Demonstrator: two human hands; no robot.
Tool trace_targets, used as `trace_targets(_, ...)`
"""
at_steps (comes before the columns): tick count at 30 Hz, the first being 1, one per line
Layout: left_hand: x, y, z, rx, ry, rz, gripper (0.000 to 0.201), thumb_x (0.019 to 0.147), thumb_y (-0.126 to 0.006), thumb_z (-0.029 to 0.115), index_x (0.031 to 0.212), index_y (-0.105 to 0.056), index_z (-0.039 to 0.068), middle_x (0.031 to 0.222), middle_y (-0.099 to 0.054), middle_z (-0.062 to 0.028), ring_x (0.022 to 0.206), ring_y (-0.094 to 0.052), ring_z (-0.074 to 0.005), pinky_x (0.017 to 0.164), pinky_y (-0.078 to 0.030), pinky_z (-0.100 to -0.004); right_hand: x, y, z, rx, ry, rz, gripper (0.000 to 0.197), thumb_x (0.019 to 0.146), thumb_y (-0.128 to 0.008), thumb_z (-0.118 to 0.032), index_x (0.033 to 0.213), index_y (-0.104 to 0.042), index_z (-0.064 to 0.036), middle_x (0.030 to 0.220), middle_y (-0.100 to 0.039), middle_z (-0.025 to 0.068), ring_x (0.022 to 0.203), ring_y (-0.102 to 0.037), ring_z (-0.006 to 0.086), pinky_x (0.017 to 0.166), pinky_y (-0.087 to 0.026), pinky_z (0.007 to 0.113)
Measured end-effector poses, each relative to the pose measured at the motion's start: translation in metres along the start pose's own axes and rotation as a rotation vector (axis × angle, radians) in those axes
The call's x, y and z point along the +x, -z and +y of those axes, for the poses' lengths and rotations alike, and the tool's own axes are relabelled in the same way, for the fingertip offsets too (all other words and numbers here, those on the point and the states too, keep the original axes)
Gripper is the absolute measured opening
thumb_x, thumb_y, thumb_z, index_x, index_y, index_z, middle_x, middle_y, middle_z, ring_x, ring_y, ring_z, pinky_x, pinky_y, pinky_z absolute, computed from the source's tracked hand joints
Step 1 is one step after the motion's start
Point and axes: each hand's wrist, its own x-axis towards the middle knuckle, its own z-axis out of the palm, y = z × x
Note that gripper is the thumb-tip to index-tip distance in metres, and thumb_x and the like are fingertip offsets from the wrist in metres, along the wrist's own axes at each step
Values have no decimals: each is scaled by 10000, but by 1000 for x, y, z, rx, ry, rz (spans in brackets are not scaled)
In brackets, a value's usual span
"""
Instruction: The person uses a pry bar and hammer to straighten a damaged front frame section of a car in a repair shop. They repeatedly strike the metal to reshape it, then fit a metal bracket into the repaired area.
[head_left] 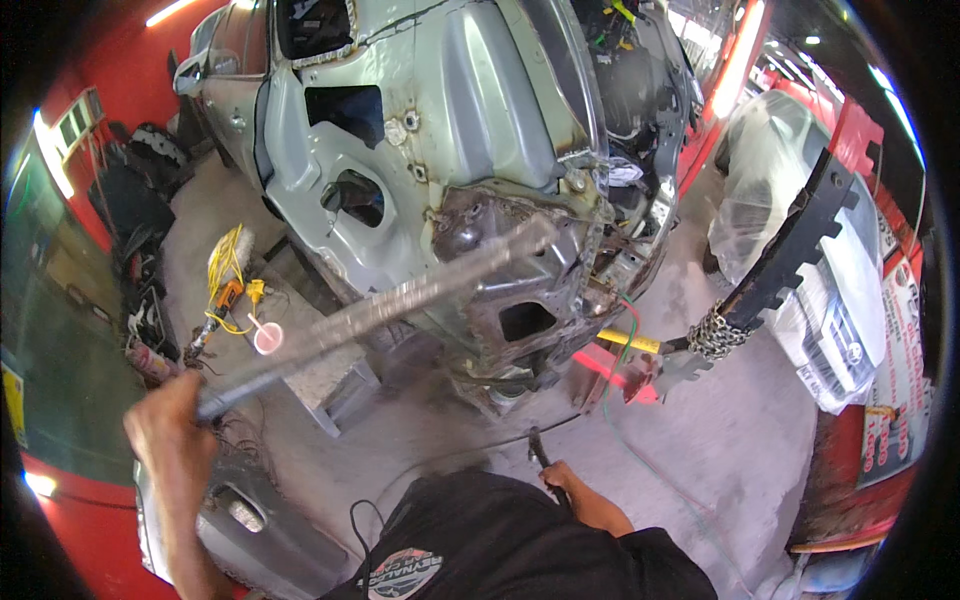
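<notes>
The left hand [172,435] is closed around the near end of a long, straight, grey metal bar [370,315]. The right hand [565,480] is closed around the handle of a short dark tool [540,450], whose exact type cannot be determined from where I stand. The bar slants forward and rightward from the left fist. It is gripped at one end, presumably so that its full length reaches out ahead; its far end is blurred, which suggests motion, and contact with the metal behind it cannot be confirmed. The tool points away from the body, low and apart from the bar, probably to leave the bar's path free.

Directly ahead of both hands stands a stripped, silver-green car body [490,90]. Its sheet metal carries pressed ridges, dark cut-outs and small holes ringed with brown marks. The corner section [455,225] nearest the hands is brown, dull and uneven, with ragged edges.

Beyond the left hand, an orange power tool [230,293] lies beside its yellow cord; a pinkish cup [267,338] with a stick in it stands near. Ahead and to the right of the right hand, a steel chain [715,333] wraps a dark, notched steel column [780,240], evidently to anchor it there. Farther out, a vehicle [765,150] sits under translucent plastic, likely against dust.
</notes>
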Motion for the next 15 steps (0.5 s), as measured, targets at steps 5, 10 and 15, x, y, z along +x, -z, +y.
trace_targets(5,-100,-129,-2,-377,105,-385,129,589,-625,56,716,-606,58,671,-606,-198,672,-625,-437,614,-476,-519,12,-11,31,-953,559,-178,312,868,-635,-295,820,-734,-4,747,-712,205,722,-742,324,681,-589,474)
trace_targets(10,-185,-244,51,-669,51,-677,247,640,-687,184,870,-750,121,715,-680,-192,730,-684,-422,670,-520,-553,1,27,110,-856,441,-261,344,828,-654,-363,896,-780,-51,873,-749,223,877,-743,364,781,-567,472)
trace_targets(15,-202,-284,62,-875,31,-788,228,647,-721,212,853,-751,119,731,-689,-203,759,-688,-424,695,-533,-545,-80,19,99,-529,31,-72,329,830,-660,-339,905,-783,-43,875,-747,226,855,-741,364,749,-567,466)
